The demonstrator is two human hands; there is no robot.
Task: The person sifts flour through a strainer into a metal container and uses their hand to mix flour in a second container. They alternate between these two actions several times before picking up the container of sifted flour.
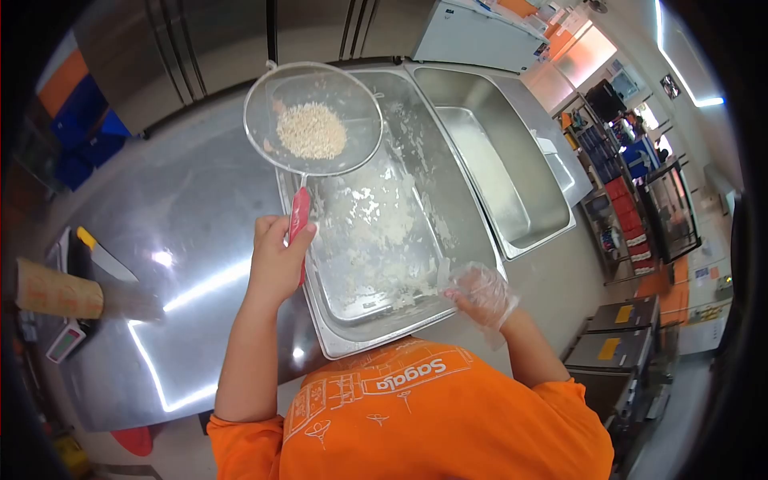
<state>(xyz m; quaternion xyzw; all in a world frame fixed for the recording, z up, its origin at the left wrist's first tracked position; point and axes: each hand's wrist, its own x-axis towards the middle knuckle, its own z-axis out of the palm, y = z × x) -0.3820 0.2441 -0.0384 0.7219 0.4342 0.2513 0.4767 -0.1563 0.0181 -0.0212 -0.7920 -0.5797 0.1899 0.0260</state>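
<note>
My left hand (280, 260) is closed round the red handle of a round mesh strainer (362, 164), which I hold over the far left part of a large metal tray (328, 340). A small heap of pale, crumbly grains (312, 130) lies in the mesh. Wet whitish residue (376, 228) is spread over the tray's bottom and sides. My right hand (482, 298), in a loose clear plastic glove, is at the tray's near right corner with its fingers curled. A pale strip shows by its fingertips; I cannot tell what it is.
A second, deep metal pan (496, 160) stands right of the tray. On the steel table (200, 208) at left lie a yellow-handled knife (108, 258), a brown roll (60, 290) and a scale (66, 342). Shelves (616, 192) stand farther right; steel cabinet doors (216, 40) are behind.
</note>
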